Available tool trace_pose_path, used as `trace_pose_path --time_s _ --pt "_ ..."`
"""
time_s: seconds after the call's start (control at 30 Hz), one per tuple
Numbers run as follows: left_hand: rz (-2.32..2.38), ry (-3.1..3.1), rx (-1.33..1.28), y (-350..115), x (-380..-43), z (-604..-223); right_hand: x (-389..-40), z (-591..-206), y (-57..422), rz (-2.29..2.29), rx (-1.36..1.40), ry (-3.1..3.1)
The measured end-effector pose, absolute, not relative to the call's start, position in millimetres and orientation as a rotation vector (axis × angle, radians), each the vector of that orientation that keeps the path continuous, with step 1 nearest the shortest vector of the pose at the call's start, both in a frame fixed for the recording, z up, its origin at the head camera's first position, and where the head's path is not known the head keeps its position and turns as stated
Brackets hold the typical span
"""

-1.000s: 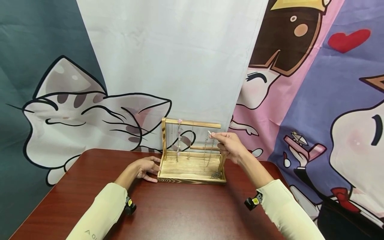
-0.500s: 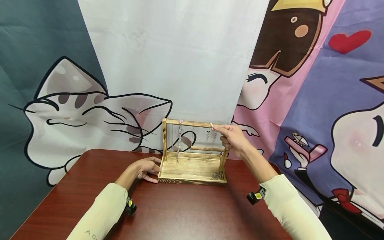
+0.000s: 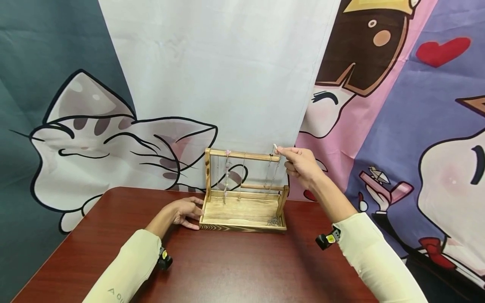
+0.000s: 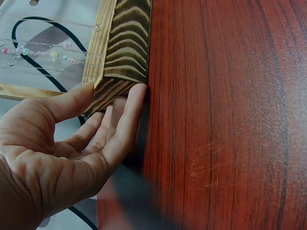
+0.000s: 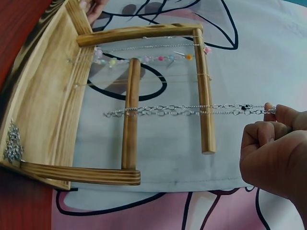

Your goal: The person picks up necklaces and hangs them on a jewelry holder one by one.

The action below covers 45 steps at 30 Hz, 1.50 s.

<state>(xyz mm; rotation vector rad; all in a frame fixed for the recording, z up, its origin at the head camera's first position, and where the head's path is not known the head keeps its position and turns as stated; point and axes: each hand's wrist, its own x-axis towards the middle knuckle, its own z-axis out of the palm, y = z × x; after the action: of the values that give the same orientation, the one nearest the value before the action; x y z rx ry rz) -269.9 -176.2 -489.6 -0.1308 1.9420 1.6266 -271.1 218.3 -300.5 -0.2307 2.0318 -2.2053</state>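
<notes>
My right hand (image 3: 303, 166) pinches one end of a silver chain necklace (image 5: 244, 107) between thumb and fingertips, above the free right end of the top bar (image 3: 257, 157). Its two strands hang down near that bar; a small black piece shows close to the pinch. The wooden jewelry stand (image 3: 242, 228) has a shallow tray base. My left hand (image 4: 72, 148) holds the tray's left end, thumb on the rim and fingers against the end. Left of the chain, a pastel beaded necklace (image 3: 226, 172) and several thin chains hang from the top bar.
A heap of silver chain (image 5: 14, 143) lies in the tray's right front corner. A shorter lower bar (image 3: 259, 187) runs from the right post. The stand is on a red-brown table (image 3: 235, 269), before a cartoon-printed cloth (image 3: 227, 75).
My right hand has risen and moved slightly right, lifting the necklace's end from below the top bar to above it. The left hand stays on the stand.
</notes>
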Motion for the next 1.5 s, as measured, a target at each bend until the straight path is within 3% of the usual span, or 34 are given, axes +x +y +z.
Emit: trace_pose_path --time_s 1.1,1.5 --pt "1.622 1.939 -0.121 -175.3 -270.5 -486.1 -294.8 -278.4 235.4 -2.487 -0.187 1.965" --pt "1.639 1.929 -0.11 -178.0 -270.9 -491.0 -304.6 -288.8 232.2 -2.47 -0.105 1.987"
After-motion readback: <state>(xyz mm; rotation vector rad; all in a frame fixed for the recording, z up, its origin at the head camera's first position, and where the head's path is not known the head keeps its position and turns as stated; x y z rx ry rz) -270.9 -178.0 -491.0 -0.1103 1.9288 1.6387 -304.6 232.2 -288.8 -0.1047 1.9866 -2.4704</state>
